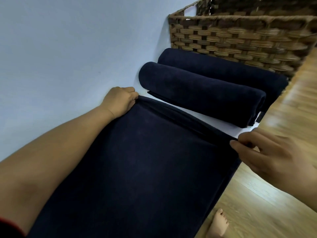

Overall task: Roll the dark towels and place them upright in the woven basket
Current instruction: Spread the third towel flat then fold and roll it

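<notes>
While two finished rolls lie beside the basket | left hand and right hand pinch far corners of the flat towel | likely to start an even roll

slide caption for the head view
Left hand and right hand pinch the far edge of a flat dark navy towel

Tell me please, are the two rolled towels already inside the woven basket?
No, the nearer rolled towel and the farther rolled towel lie on their sides outside the woven basket.
</notes>
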Action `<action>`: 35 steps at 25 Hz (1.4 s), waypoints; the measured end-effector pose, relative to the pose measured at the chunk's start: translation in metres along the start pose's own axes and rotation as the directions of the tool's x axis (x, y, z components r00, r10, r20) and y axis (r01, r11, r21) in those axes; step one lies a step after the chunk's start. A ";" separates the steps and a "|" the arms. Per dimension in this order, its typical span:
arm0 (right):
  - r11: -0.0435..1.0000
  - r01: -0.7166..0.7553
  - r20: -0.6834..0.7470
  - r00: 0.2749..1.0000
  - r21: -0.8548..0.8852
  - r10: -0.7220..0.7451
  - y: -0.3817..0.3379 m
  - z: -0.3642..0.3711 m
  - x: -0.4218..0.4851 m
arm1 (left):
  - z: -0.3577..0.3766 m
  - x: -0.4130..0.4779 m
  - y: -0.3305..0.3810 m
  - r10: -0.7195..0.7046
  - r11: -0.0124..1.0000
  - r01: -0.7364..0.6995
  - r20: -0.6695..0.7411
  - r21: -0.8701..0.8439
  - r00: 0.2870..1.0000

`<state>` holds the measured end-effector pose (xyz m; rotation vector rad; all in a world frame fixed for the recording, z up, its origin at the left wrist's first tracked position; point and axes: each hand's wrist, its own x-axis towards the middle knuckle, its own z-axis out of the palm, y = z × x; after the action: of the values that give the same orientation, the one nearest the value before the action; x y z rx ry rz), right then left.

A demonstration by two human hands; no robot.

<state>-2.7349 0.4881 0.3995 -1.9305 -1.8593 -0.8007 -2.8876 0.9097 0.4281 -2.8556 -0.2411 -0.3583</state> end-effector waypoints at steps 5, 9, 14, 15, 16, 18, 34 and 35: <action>0.996 0.038 0.077 0.996 0.080 -0.044 -0.006 0.001 -0.001 | -0.005 -0.011 -0.005 0.079 0.996 -0.079 0.010 0.051 0.997; 0.848 -0.389 0.131 0.921 0.359 0.367 -0.024 0.001 -0.006 | -0.029 0.003 0.000 -0.092 0.984 0.128 0.265 -0.123 0.960; 0.331 -0.751 0.325 0.577 0.571 0.749 -0.032 -0.013 0.014 | -0.048 0.035 0.007 -0.220 0.893 0.367 0.459 -0.261 0.861; 0.282 -0.789 0.352 0.521 0.546 0.777 -0.030 -0.011 0.014 | -0.048 0.039 0.009 -0.232 0.882 0.393 0.485 -0.261 0.843; 0.279 -0.818 0.373 0.496 0.502 0.784 -0.029 -0.011 0.015 | -0.048 0.041 0.011 -0.244 0.879 0.409 0.505 -0.246 0.828; 0.343 -0.847 0.406 0.503 0.405 0.763 -0.028 -0.015 0.014 | -0.048 0.047 0.013 -0.274 0.874 0.436 0.523 -0.213 0.807; 0.707 -0.666 0.395 0.731 0.238 0.556 -0.021 -0.015 0.023 | -0.041 0.044 -0.012 0.530 0.836 -0.549 0.284 -0.014 0.799; 0.737 -0.635 0.350 0.761 0.231 0.546 -0.019 -0.011 0.020 | -0.042 0.046 -0.014 0.535 0.832 -0.555 0.251 0.010 0.807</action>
<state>-2.7557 0.4984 0.4176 -2.2664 -1.2268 -0.0139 -2.8558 0.9176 0.4825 -2.7162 0.5142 0.1138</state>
